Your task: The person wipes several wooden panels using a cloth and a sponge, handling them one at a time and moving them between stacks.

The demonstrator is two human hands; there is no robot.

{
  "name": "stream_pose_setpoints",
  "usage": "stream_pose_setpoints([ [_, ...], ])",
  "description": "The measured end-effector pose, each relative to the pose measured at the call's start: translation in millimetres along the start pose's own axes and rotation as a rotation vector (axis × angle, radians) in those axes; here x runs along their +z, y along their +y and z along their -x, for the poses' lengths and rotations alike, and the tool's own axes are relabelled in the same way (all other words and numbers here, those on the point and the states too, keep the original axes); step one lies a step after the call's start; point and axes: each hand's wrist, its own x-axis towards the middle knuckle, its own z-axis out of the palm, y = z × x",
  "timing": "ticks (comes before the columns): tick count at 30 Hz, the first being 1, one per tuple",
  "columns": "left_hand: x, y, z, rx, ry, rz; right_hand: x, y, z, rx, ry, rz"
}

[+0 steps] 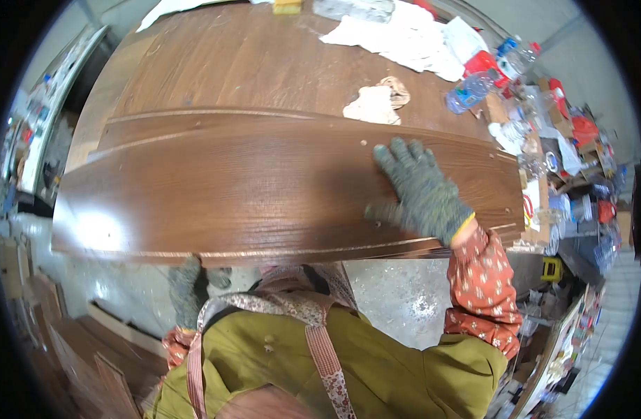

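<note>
A long brown wood-grain board [264,181] lies across the table in front of me, with a glossy surface and a pale strip along its near edge. My right hand [422,185], in a grey-green knit glove with a yellow cuff, rests flat on its right part with the fingers spread. Below the near edge, left of centre, is my left hand [188,286] in a matching glove. Its upper fingertip reaches the board's edge. The other fingers are partly hidden, so their grip is unclear. Another board [216,119] of similar brown shows just beneath and behind the top one.
Behind the boards stretches the wooden tabletop [244,66]. A beige cloth [373,105], white cloths [404,42] and a plastic bottle [472,92] lie on it. Crowded shelves [579,174] stand at right. Brown boards [104,349] lean at lower left, and a yellow item [551,269] sits lower right.
</note>
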Motion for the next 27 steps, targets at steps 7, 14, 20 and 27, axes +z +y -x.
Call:
stream_pose_setpoints([
  [7, 28.1, 2.2, -8.0, 0.139, 0.076, 0.005, 23.3, -55.6, 31.0, -0.352, 0.204, 0.131],
  [14, 26.5, 25.9, -22.9, 1.336, 0.141, -1.302, -37.2, -52.7, 35.3, -0.423, 0.265, 0.374],
  [20, 79.0, 79.5, -50.6, 1.231, -0.286, -0.745, -137.0, -58.2, 19.9, -0.128, -0.099, 0.029],
  [27, 72.0, 15.5, -28.5, 0.386, -0.722, -0.769, -136.9, -43.5, -3.5, -0.134, 0.036, -0.26],
])
